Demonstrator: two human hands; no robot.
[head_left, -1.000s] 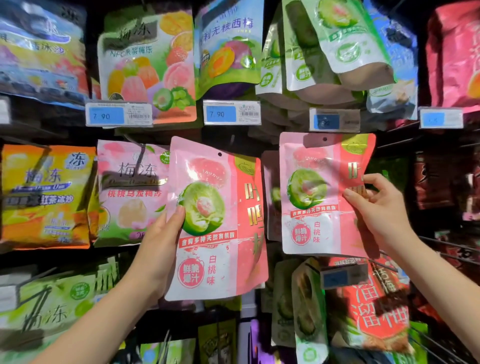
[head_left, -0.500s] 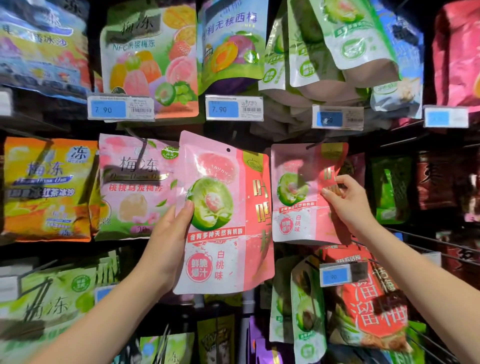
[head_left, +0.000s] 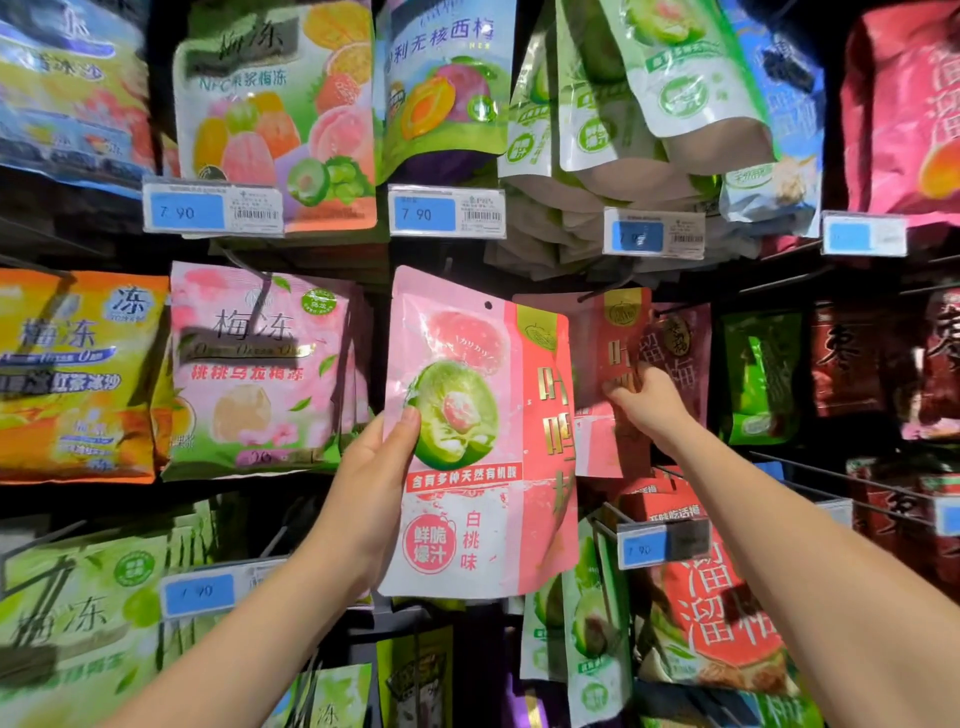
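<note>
Since a second ago the right hand (head_left: 649, 408) has carried its pouch away from the camera and in toward the rack, so that pouch now looks smaller and sits partly behind the other one, where before the two were held side by side with a gap between them. The left hand's pouch has drifted to the right across the view. The right hand's fingers (head_left: 621, 387) are curled onto the red right-hand strip of the second pouch (head_left: 597, 441) and pinch it there; the thumb is out of sight behind the pack. This pouch hangs upright against the display, its top edge close under a wire hook (head_left: 602, 293), though whether the hook passes through its hole cannot be told. The left hand (head_left: 374, 499) grips the front pouch (head_left: 483, 519) by its left edge, thumb (head_left: 406, 428) pressed flat on the printed green fruit, the other fingers hidden behind the pack. That pouch, pink with a red band down its right side, is held upright in front of the shelves, clear of the hooks, and overlaps the left part of the second pouch. Behind the right hand hangs a dark red pouch (head_left: 680, 343), with a green pouch (head_left: 758, 374) just beside it. Below the right forearm a price tag (head_left: 662, 543) fronts a red pouch (head_left: 722, 608). To the left of the front pouch hangs a pale pink pouch (head_left: 260, 364), then an orange pouch (head_left: 78, 374). Above, green-and-white pouches (head_left: 675, 93) hang over a row of blue price labels (head_left: 447, 212).
</note>
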